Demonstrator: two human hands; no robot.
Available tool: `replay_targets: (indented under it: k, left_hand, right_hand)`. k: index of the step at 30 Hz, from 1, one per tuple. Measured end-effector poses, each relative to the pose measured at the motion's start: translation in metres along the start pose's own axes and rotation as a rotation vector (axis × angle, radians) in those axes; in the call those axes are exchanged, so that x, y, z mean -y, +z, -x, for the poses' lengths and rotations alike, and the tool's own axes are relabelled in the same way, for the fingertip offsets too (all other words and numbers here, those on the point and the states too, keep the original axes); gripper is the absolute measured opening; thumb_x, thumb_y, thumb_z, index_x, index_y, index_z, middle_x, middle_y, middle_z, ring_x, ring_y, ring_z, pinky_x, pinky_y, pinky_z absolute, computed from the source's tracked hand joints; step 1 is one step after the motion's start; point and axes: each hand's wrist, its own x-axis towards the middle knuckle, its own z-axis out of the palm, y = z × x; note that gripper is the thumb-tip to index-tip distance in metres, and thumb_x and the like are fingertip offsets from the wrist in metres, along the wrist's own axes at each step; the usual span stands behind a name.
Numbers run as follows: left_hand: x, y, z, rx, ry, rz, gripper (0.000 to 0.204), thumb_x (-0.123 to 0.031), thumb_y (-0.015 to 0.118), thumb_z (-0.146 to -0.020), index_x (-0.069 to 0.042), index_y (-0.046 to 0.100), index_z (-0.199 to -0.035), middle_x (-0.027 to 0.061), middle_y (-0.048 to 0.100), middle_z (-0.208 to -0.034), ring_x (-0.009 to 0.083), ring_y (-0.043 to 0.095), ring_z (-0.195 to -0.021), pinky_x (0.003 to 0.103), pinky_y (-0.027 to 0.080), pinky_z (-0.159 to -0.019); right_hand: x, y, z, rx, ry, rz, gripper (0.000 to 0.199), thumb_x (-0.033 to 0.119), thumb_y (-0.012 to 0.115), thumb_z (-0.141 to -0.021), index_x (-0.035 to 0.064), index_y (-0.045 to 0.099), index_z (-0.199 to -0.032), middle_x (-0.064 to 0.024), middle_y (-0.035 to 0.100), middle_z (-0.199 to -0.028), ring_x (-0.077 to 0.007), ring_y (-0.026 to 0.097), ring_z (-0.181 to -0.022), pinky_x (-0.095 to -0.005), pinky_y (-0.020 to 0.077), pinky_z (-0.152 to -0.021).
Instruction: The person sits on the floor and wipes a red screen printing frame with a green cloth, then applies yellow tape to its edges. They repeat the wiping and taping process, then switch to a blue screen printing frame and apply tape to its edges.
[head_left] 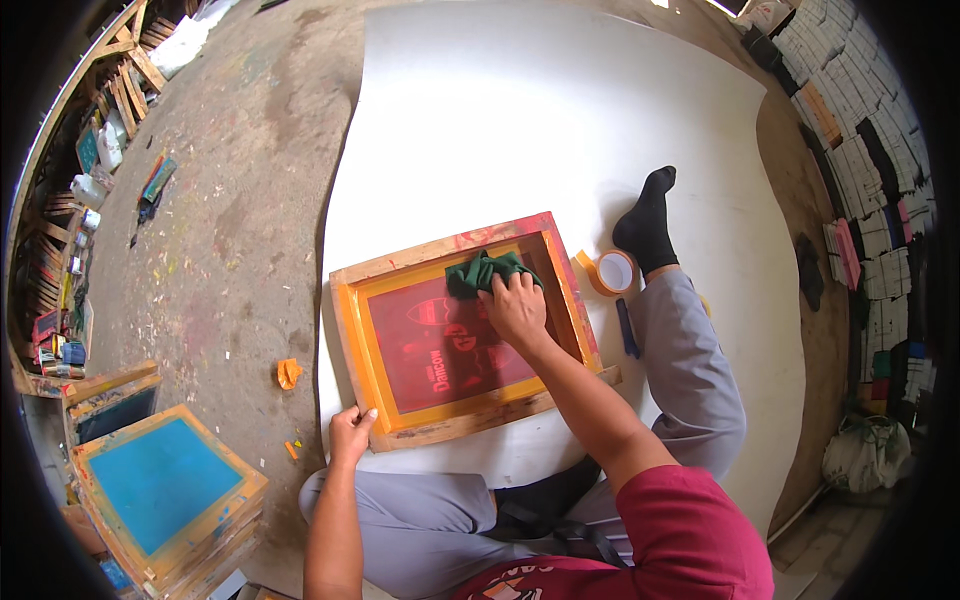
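A wooden screen-printing frame (440, 257) with dark red mesh and yellow-orange tape around its inner edge lies tilted on a white sheet (500, 110). Its near left corner is gripped by my left hand (352, 432), thumb on top of the wood. Inside the frame, toward the far right corner, my right hand (518, 308) presses a bunched dark green cloth (480, 272) against the mesh. Lighter printed shapes show on the mesh to the left of that hand. The fingertips of my right hand are partly sunk in the cloth.
Right of the frame lie a roll of orange tape (613, 272) and a dark blue tool (628, 328), by my socked foot (648, 225). Blue-meshed screens (165, 480) are stacked at lower left. A crumpled orange scrap (289, 374) sits on the concrete floor (230, 220). Bundles (870, 140) line the right wall.
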Motion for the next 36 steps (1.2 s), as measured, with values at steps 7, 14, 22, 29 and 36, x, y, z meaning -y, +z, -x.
replay_targets:
  k: [7, 14, 22, 29, 36]
  left_hand:
    - [0.008, 0.0, -0.004, -0.001, 0.046, -0.026, 0.023, -0.018, 0.077, -0.096, 0.005, 0.073, -0.094, 0.0026, 0.063, -0.067, 0.0088, 0.052, -0.063, 0.033, 0.044, -0.06]
    - [0.009, -0.002, -0.001, -0.022, 0.112, -0.04, 0.024, -0.017, 0.078, -0.095, 0.005, 0.072, -0.093, 0.0036, 0.062, -0.066, 0.0093, 0.051, -0.062, 0.033, 0.043, -0.06]
    - [-0.003, -0.004, 0.001, -0.02, 0.088, -0.163, 0.03, -0.02, 0.079, -0.094, 0.005, 0.067, -0.083, 0.0059, 0.061, -0.065, 0.0113, 0.048, -0.061, 0.036, 0.042, -0.058]
    - [0.002, 0.002, 0.0, -0.047, 0.14, -0.115, 0.031, -0.022, 0.079, -0.094, 0.005, 0.067, -0.084, 0.0086, 0.06, -0.064, 0.0155, 0.05, -0.059, 0.038, 0.043, -0.059]
    - [0.015, 0.004, -0.006, -0.051, 0.172, -0.059, 0.027, -0.021, 0.078, -0.094, 0.005, 0.071, -0.088, 0.0106, 0.064, -0.065, 0.0164, 0.055, -0.059, 0.038, 0.045, -0.059]
  right_hand:
    - [-0.004, 0.012, -0.025, 0.055, -0.163, 0.077, 0.036, 0.024, 0.069, -0.089, 0.0098, 0.065, -0.121, -0.0123, 0.068, -0.101, -0.0314, 0.068, -0.098, -0.0451, 0.056, -0.077]
    - [-0.044, 0.015, -0.057, -0.022, -0.006, 0.335, 0.011, 0.016, 0.063, -0.095, 0.0099, 0.063, -0.105, -0.0061, 0.069, -0.087, -0.0262, 0.074, -0.077, -0.0415, 0.0594, -0.06]
    - [-0.043, 0.003, -0.044, 0.259, 0.092, 0.213, 0.02, 0.018, 0.056, -0.101, 0.005, 0.065, -0.114, -0.0145, 0.069, -0.109, -0.0332, 0.076, -0.088, -0.0441, 0.061, -0.073]
    - [-0.068, -0.026, 0.008, 0.241, -0.019, 0.151, 0.016, 0.014, 0.059, -0.093, 0.0053, 0.063, -0.106, -0.0188, 0.07, -0.1, -0.0384, 0.075, -0.086, -0.0504, 0.0605, -0.074]
    - [-0.068, -0.083, -0.037, 0.134, -0.01, -0.069, 0.028, 0.007, 0.064, -0.086, 0.0057, 0.064, -0.114, -0.0221, 0.069, -0.107, -0.0426, 0.072, -0.099, -0.0537, 0.0587, -0.082]
